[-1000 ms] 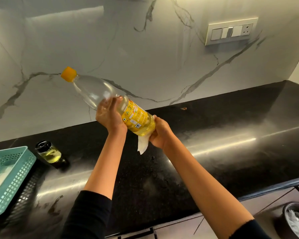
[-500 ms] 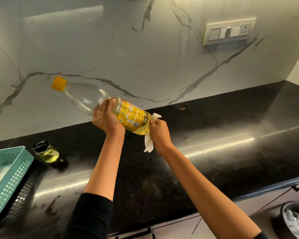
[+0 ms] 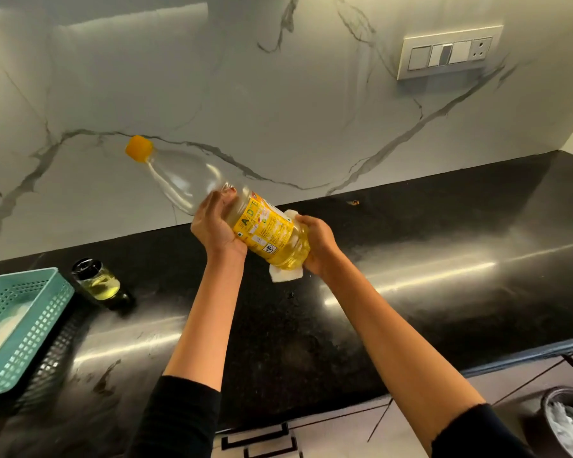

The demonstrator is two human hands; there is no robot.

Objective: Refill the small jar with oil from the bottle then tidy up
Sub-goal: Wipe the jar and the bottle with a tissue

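So the bottle point(image 3: 265, 231) is up in the air over the bench point(image 3: 444, 226), tilted hard. Its yellow cap point(image 3: 139, 148) is on and points up-left at the marble wall point(image 3: 278, 110), and the base hangs lower, to the right. What oil there is sits pooled down at the base end, and the neck half looks clear.

The left hand point(image 3: 217, 226) has its grip wrapped round the middle of the bottle, right at the top edge of the yellow label, with the fingers curled over the far side. The right hand's point(image 3: 318, 242) grip is cupped round the base, pressing a white tissue point(image 3: 286, 274) against it. Bits of tissue poke out both above and below the hand.

The jar point(image 3: 96, 280) stands on the bench well off to the left, black lid on and pale oil inside. It's just beside a teal basket point(image 3: 37, 328) with something white in it.

There's a switch plate point(image 3: 449, 52) up on the wall to the right. A dark bin point(image 3: 549, 404) with crumpled white stuff in it sits low in the right corner, below the bench edge.
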